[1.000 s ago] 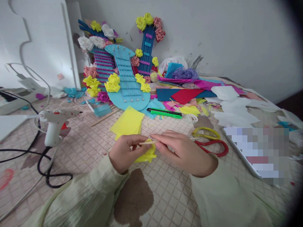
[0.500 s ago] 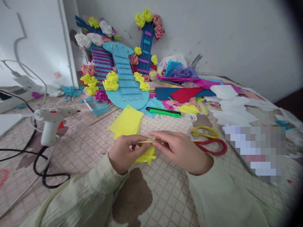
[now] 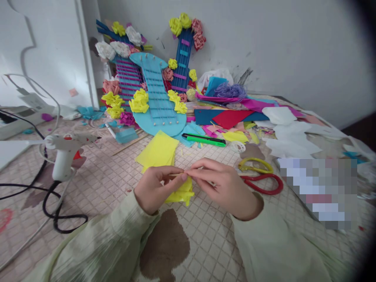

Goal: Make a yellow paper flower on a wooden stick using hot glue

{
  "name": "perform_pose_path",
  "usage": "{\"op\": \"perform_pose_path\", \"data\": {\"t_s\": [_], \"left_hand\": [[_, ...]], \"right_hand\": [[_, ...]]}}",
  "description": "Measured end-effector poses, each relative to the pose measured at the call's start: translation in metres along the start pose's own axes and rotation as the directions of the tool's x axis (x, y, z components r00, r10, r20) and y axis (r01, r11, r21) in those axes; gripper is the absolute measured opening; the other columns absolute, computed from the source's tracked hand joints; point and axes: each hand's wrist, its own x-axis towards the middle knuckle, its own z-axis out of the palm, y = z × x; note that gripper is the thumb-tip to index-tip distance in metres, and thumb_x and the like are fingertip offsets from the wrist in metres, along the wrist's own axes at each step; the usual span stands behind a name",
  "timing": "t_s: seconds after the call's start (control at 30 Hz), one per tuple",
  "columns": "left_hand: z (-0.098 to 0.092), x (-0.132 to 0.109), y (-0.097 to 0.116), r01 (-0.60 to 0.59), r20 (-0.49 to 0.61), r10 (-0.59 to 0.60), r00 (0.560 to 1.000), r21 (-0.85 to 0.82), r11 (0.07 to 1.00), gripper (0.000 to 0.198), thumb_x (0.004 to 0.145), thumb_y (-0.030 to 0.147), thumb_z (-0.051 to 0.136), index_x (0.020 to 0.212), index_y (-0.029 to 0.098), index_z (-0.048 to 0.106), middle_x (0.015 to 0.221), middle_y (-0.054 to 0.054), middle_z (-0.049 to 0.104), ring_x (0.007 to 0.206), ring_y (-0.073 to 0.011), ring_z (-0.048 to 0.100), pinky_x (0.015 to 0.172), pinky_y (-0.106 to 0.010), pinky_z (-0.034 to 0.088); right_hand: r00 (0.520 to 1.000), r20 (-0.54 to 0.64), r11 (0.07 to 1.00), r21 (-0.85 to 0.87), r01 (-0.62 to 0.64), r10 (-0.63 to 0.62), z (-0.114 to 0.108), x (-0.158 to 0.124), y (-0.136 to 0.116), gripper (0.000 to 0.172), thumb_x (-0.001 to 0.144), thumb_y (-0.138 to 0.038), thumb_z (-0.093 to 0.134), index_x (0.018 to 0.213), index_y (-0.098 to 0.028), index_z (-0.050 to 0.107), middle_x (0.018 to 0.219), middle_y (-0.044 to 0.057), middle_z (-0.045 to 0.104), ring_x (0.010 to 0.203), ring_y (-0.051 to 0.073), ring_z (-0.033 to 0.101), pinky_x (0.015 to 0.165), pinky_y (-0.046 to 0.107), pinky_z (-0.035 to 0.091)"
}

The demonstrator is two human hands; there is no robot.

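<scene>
My left hand point(image 3: 160, 186) pinches a thin wooden stick point(image 3: 175, 175), with yellow crepe paper point(image 3: 183, 192) hanging just below its fingertips. The fingertips of my right hand point(image 3: 225, 184) are pressed together and meet those of the left; what they grip, if anything, is too small to make out. Behind the hands lie flat yellow paper sheets point(image 3: 160, 149). Scissors with one yellow and one red handle point(image 3: 266, 184) rest beside my right hand, their blades partly hidden. A green cutter knife point(image 3: 204, 140) lies beyond the hands.
At left stands a white glue gun point(image 3: 63, 156) with a black cable. Blue toy-like stringed instruments point(image 3: 155, 92) with paper flowers lean at the back wall. Coloured paper point(image 3: 235, 117), purple yarn point(image 3: 230, 90) and white scraps point(image 3: 293, 137) lie back right. A pixelated item point(image 3: 320, 192) is at right.
The right fingertips have moved left along the stick to the left fingertips. The stick no longer shows across the right fingers. The view has shifted slightly.
</scene>
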Motion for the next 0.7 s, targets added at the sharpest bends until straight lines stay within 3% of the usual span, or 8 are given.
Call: {"op": "perform_pose_path", "data": {"t_s": [0.17,0.47,0.7], "left_hand": [[0.0001,0.0003,0.0006,-0.015,-0.004,0.015,1.0,0.011,1.0,0.025,0.073,0.032,0.052,0.088,0.017,0.065,0.072,-0.003,0.066,0.06,-0.0125,0.056,0.052,-0.021,0.043],[0.0015,-0.0037,0.0079,-0.129,-0.043,0.142,0.989,0.224,0.966,0.02,0.071,0.025,0.052,0.084,0.019,0.066,0.074,-0.001,0.068,0.056,-0.0106,0.053,0.052,-0.02,0.041],[0.004,-0.0056,0.0045,-0.125,-0.044,0.13,0.991,0.103,0.987,0.024,0.069,0.022,0.054,0.092,0.019,0.062,0.085,-0.003,0.066,0.067,-0.0132,0.057,0.058,-0.022,0.045]], "right_hand": [[0.999,-0.036,0.999,0.018,-0.026,0.027,0.0007,0.0,-0.0017,0.027,0.078,-0.012,0.043,0.098,-0.022,0.059,0.09,0.003,0.058,0.077,0.012,0.054,0.068,0.025,0.045],[0.986,-0.098,0.99,0.06,-0.131,0.136,0.003,0.003,-0.0023,0.017,0.074,-0.024,0.054,0.088,-0.018,0.061,0.081,0.003,0.062,0.066,0.01,0.056,0.057,0.021,0.045],[0.977,-0.189,0.996,0.022,-0.092,0.094,0.0081,0.0023,-0.0035,0.016,0.077,-0.021,0.049,0.089,-0.018,0.059,0.078,0.003,0.061,0.072,0.012,0.055,0.066,0.025,0.044]]}}
